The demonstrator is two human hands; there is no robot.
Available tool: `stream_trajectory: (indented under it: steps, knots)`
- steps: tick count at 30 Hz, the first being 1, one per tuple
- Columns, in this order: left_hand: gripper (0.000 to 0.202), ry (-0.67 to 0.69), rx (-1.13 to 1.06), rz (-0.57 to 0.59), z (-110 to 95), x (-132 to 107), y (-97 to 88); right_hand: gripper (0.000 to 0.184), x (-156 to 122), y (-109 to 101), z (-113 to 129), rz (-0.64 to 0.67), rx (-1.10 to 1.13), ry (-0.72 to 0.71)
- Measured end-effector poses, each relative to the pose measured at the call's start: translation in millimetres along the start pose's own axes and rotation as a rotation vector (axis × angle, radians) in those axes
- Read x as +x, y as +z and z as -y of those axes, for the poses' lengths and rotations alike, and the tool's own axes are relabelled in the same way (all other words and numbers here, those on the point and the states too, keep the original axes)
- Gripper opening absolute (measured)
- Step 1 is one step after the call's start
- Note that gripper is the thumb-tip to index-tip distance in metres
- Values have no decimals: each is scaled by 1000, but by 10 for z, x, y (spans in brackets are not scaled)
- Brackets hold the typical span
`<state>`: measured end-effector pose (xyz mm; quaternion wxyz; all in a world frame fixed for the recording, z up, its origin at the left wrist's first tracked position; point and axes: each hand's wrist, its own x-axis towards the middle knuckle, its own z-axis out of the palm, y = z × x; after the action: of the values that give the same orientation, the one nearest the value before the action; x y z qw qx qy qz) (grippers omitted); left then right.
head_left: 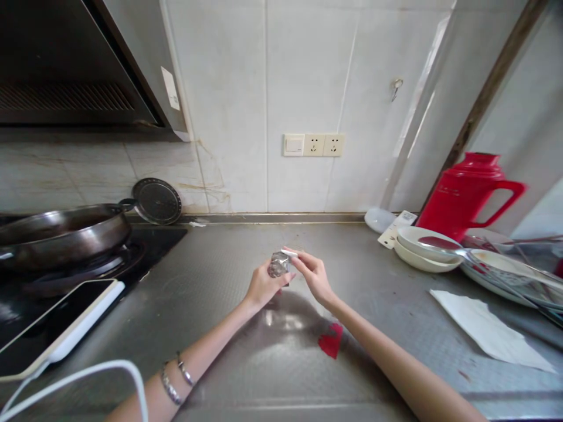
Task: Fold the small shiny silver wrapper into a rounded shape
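Note:
Above the middle of the metal counter, my left hand is wrapped round a small, clear, faceted glass container. My right hand has its fingers pinched on a small, thin white piece at the container's upper right rim. Whether that piece is a lid or folded tissue I cannot make out. A torn-looking red piece lies on the counter below my right wrist.
A steel pan sits on the black stove at left, near a cabled phone. At right stand a red thermos, stacked white bowls, a patterned plate and a white tissue. Sockets are on the wall.

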<state>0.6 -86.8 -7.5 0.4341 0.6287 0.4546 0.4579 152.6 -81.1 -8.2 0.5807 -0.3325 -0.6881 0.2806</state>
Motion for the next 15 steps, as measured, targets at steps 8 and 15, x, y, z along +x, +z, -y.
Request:
stream_trajectory:
  steps: [8, 15]
  knots:
    - [43, -149, -66, 23, -65, 48, -58, 58, 19, -28, -14, 300, 243, 54]
    - [48, -215, -40, 69, 22, 86, -53, 83, -48, 72, -171, 263, 69, 2]
